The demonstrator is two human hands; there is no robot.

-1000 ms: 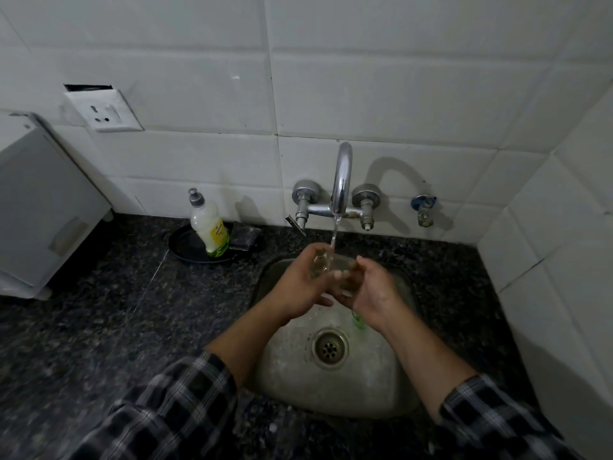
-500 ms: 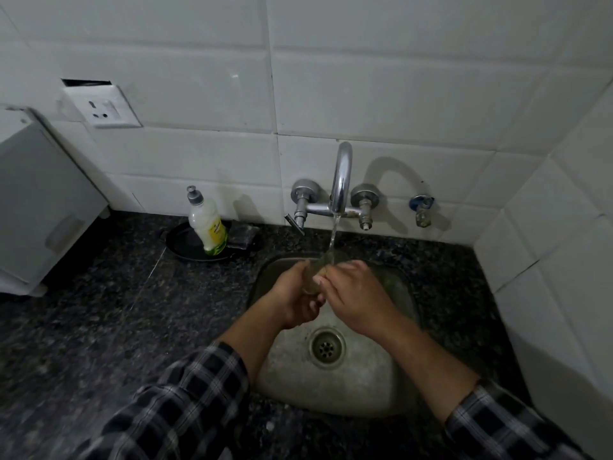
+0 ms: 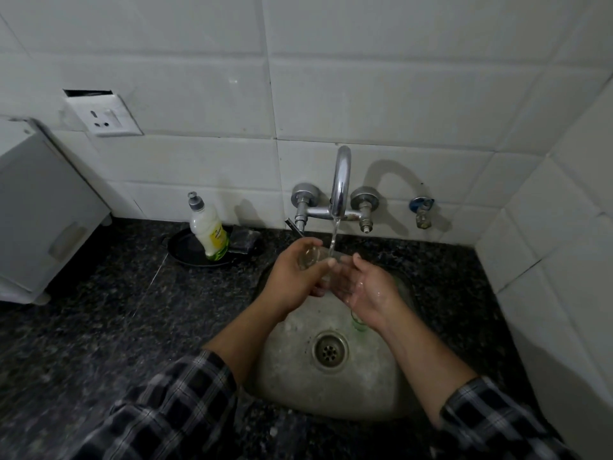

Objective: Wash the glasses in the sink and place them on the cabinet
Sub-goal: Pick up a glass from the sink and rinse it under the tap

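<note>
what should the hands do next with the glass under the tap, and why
Probably bring the right hand onto the glass and rub its rim under the water. The left hand grips the glass below the running tap, so rinsing looks unfinished, while the right hand lies open and wet beside it, holding nothing.

The glass (image 3: pixel 310 255) shows only as a pale patch between the curled fingers of the left hand (image 3: pixel 295 277); the rest lies behind that hand, and its rim cannot be traced. Under the wrist of the right hand (image 3: pixel 368 290) a small green thing (image 3: pixel 359 323) peeps out, too covered to name. Far left of the left hand a white box (image 3: pixel 39 210) is cut by the picture's edge, and the label on the bottle (image 3: pixel 209 230) is too small to read
</note>
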